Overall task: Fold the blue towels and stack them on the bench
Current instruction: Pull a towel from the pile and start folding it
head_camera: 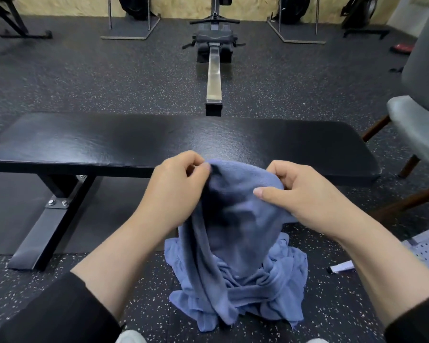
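I see both hands raised in front of the near edge of the black bench [109, 142], each gripping the top of one blue towel [235, 206]: my left hand [174, 184] pinches its left upper edge with curled fingers, and my right hand [305, 191] clutches its right upper edge, thumb lying across the cloth. The towel hangs down between them onto a crumpled heap of blue towels [258, 290] on the speckled floor [97, 78], near me. Beyond the bench lies a rowing machine [214, 58], with a grey chair [419, 125] at the right.
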